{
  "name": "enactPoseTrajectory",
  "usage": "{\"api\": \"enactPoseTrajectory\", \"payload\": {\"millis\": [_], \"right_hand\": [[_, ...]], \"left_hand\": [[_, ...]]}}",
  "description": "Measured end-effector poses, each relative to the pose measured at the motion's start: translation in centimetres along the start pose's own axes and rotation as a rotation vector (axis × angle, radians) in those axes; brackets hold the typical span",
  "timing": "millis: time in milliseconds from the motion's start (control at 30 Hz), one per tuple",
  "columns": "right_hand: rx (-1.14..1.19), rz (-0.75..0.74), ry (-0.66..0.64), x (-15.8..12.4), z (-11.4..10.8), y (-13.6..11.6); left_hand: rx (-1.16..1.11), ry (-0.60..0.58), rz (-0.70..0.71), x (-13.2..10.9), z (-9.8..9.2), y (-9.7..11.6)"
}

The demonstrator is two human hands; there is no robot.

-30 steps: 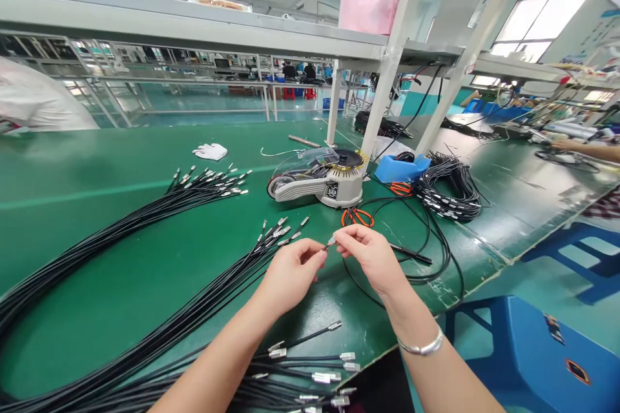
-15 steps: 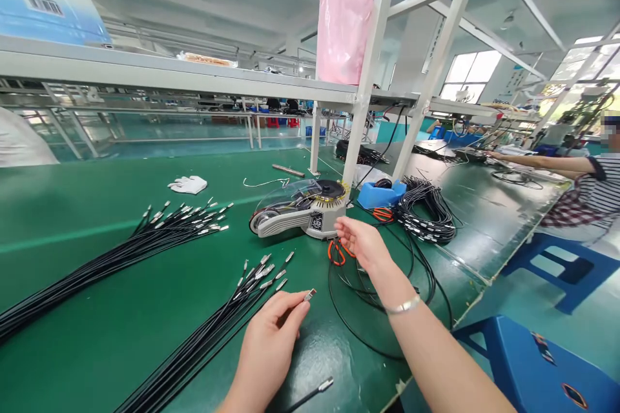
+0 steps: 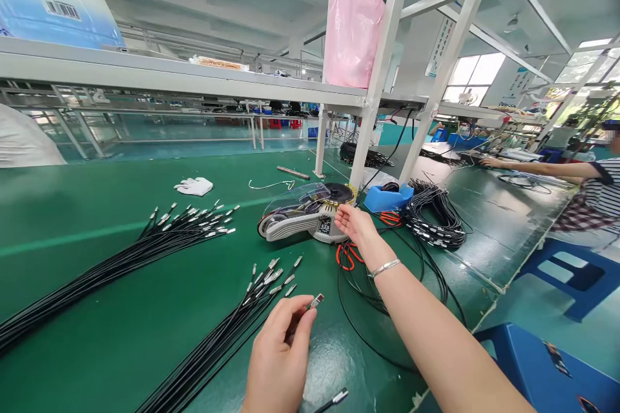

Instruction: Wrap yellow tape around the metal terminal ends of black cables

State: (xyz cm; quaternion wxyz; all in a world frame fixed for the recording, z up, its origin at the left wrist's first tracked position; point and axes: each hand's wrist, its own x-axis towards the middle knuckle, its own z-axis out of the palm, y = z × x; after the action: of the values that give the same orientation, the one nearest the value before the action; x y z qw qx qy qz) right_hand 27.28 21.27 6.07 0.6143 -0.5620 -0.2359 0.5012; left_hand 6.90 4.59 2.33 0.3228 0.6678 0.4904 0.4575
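Observation:
My left hand (image 3: 281, 352) is low in the middle, pinching a black cable just behind its metal connector tip (image 3: 316, 301). My right hand (image 3: 355, 224) is stretched forward with its fingers apart, right at the front of the grey automatic tape dispenser (image 3: 303, 213), holding nothing that I can see. A silver bracelet sits on that wrist. A bundle of black cables with metal ends (image 3: 227, 329) lies just left of my left hand, and a bigger bundle (image 3: 145, 248) lies farther left on the green table (image 3: 97, 310).
Orange-handled scissors (image 3: 345, 256) and looped black cable (image 3: 387, 310) lie under my right forearm. A blue tray (image 3: 387, 197) and a coiled cable pile (image 3: 436, 216) sit behind them. White gloves (image 3: 194, 186) lie far left. A co-worker's arm (image 3: 533, 168) reaches over the table at right. Blue stools stand beside the table.
My hands were together on one connector; my right hand let go and reached forward to the tape dispenser. My left hand kept the cable and dropped low. The view tilted upward.

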Motion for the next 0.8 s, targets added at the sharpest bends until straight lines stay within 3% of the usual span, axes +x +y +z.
{"api": "enactPoseTrajectory", "payload": {"millis": [133,233,300,400,500,800], "right_hand": [[-0.006,-0.103,0.054,-1.5,-0.2,-0.2],[-0.019,-0.191,0.05,-5.3,-1.9,1.1],[-0.052,-0.206,-0.02,-9.2,-3.6,2.7],[-0.247,-0.209,-0.231,-15.3,-5.6,5.1],[-0.28,-0.2,-0.303,-18.9,-5.9,6.5],[-0.257,-0.162,-0.276,-19.9,-4.4,6.4]], "left_hand": [[0.034,0.044,0.095,0.1,-0.1,0.0],[0.062,0.07,0.138,-0.1,-0.1,0.2],[0.08,0.068,0.143,-0.2,0.0,0.3],[0.109,0.074,0.136,-0.6,0.3,0.5],[0.149,0.076,0.166,-1.0,0.7,0.5],[0.184,0.118,0.435,-1.2,0.7,1.0]]}}
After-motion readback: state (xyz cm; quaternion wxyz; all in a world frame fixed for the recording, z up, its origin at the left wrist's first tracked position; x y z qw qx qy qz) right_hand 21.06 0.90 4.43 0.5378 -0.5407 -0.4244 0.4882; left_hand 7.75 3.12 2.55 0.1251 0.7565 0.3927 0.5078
